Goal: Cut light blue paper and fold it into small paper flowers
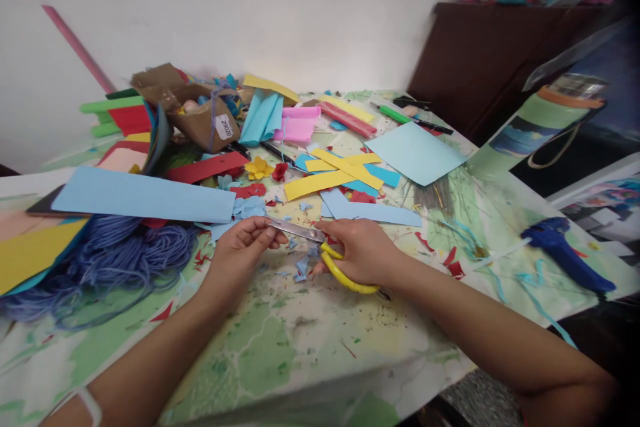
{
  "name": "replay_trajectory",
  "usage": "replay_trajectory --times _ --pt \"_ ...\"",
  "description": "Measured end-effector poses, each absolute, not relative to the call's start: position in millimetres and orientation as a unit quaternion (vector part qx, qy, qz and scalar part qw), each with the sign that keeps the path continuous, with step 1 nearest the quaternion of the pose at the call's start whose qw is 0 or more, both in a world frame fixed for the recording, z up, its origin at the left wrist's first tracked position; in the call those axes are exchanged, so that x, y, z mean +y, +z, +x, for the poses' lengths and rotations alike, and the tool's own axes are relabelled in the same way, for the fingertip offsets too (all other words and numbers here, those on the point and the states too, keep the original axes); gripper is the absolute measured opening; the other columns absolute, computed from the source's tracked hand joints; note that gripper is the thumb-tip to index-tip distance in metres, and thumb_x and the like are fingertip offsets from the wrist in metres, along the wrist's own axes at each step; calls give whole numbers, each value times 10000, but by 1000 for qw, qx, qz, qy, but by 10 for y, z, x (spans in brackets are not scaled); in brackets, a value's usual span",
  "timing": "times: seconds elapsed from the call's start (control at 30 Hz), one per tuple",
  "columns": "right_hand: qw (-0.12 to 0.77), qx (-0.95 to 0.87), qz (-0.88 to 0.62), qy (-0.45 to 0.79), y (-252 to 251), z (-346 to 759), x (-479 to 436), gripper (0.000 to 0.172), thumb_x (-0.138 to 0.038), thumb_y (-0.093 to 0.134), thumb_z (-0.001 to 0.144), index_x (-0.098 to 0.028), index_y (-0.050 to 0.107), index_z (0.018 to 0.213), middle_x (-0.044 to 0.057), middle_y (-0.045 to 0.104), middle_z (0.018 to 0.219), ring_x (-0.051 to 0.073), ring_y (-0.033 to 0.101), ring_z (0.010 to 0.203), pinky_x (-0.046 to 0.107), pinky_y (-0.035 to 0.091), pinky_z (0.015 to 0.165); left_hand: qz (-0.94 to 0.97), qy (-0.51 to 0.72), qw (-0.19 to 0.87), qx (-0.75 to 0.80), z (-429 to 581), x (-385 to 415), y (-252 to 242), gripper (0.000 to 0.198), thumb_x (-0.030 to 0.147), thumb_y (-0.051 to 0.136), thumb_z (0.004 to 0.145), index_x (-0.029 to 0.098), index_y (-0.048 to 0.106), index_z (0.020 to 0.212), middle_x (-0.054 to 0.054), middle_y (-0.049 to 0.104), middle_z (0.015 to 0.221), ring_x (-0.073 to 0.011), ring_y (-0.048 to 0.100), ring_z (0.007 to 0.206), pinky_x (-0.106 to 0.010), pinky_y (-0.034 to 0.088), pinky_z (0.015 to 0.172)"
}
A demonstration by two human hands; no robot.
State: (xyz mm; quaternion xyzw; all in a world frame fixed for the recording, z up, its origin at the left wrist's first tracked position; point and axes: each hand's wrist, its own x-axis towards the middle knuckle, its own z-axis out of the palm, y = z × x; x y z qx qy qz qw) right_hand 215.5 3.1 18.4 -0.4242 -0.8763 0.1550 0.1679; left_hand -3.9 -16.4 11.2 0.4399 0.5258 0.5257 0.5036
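Note:
My right hand (363,252) grips the yellow handles of a pair of scissors (345,277), and the steel blades (297,230) point left, closed. My left hand (240,255) pinches the blade tips between its fingers. Small light blue paper scraps (303,267) lie on the table just below the blades. Behind my hands, a long light blue paper strip (143,195) and a cut blue piece (370,213) lie flat. A bundle of blue yarn (120,260) sits left of my left hand.
The table's green map-patterned cover (280,347) is littered with paper bits. Yellow strips (333,170), a cardboard box (200,117) and coloured sheets are piled behind. A blue glue gun (565,253) lies at right. A dark wooden cabinet (490,60) stands beyond the table.

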Motion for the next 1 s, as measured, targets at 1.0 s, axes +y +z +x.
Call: replay_trajectory --times 1.0 --pt "175 -878 -407 180 173 2158 46 475 -465 647 782 -231 595 1192 53 709 874 185 628 766 242 348 617 440 520 503 532 -21 -167 146 181 295 724 700 178 628 799 -7 689 688 -122 593 621 -231 453 632"
